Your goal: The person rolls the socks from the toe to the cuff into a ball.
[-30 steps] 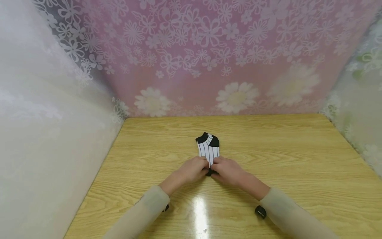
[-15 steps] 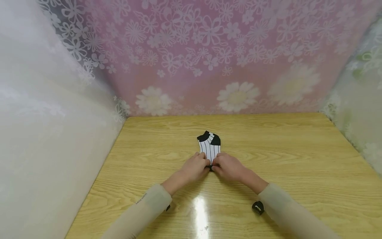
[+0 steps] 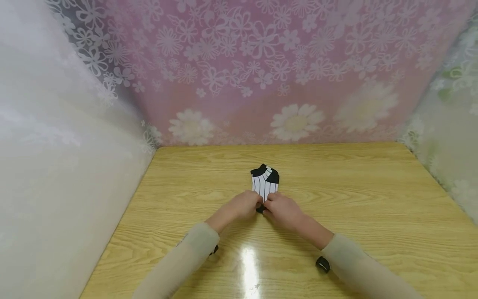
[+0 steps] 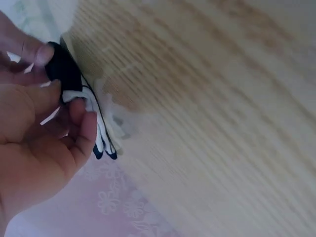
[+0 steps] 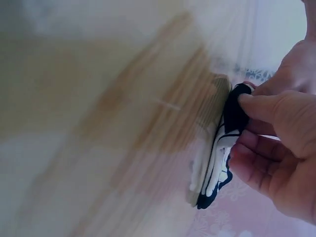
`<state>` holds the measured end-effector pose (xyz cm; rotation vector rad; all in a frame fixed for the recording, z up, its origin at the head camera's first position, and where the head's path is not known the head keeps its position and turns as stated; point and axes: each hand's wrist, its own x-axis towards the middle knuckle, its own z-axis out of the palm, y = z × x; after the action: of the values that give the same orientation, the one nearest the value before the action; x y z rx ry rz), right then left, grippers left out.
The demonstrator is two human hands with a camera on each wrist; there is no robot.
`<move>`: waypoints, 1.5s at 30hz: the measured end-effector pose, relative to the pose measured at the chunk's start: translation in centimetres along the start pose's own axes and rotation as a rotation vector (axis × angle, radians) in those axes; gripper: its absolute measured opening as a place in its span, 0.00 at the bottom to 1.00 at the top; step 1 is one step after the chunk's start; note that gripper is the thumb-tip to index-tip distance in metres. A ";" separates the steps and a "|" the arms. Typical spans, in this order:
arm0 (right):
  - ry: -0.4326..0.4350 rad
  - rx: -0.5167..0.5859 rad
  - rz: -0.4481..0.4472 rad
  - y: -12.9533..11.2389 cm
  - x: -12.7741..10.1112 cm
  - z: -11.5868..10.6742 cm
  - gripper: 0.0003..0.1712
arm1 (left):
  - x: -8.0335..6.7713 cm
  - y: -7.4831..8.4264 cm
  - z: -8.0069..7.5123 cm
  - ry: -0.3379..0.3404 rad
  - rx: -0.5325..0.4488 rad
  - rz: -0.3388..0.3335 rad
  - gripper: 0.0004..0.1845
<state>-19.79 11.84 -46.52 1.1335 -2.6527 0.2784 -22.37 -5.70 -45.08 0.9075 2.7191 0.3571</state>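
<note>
Black-and-white ankle socks (image 3: 264, 187) lie flat near the middle of the wooden table, cuffs away from me. They are white with thin dark stripes and have black cuffs, heel and toe. Several stacked layers show at the side in the right wrist view. My left hand (image 3: 246, 204) pinches the black toe end (image 4: 64, 71) between thumb and fingers. Close beside it, my right hand (image 3: 285, 211) pinches the same end, its thumb on the black fabric (image 5: 236, 109). In both wrist views the toe end stands raised off the table. The fingers hide part of the striped middle.
The wooden table (image 3: 354, 187) meets a pink flowered backdrop (image 3: 239, 104) at its far edge. A pale sheet (image 3: 56, 174) rises along the left side. Black wrist devices show under the left sleeve (image 3: 214, 250) and right sleeve (image 3: 323, 264).
The socks have shifted slightly to the right. Both hands have moved a little away from me with the toe end, and less of the striped fabric shows in front of them.
</note>
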 end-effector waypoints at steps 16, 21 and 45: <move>-0.142 0.491 0.270 2.0 1.0 0.1 0.07 | -1.3 0.4 0.4 0.161 0.229 0.111 0.04; -0.213 0.625 0.340 2.3 1.7 -0.3 0.07 | -1.3 0.4 0.6 0.119 0.346 0.099 0.07; -0.078 0.095 0.038 0.1 0.3 -0.4 0.07 | -1.5 0.4 1.0 0.174 0.315 0.107 0.04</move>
<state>-20.00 11.76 -46.09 1.1455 -2.7579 0.3788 -20.68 -6.21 -45.67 1.1559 2.9472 0.0252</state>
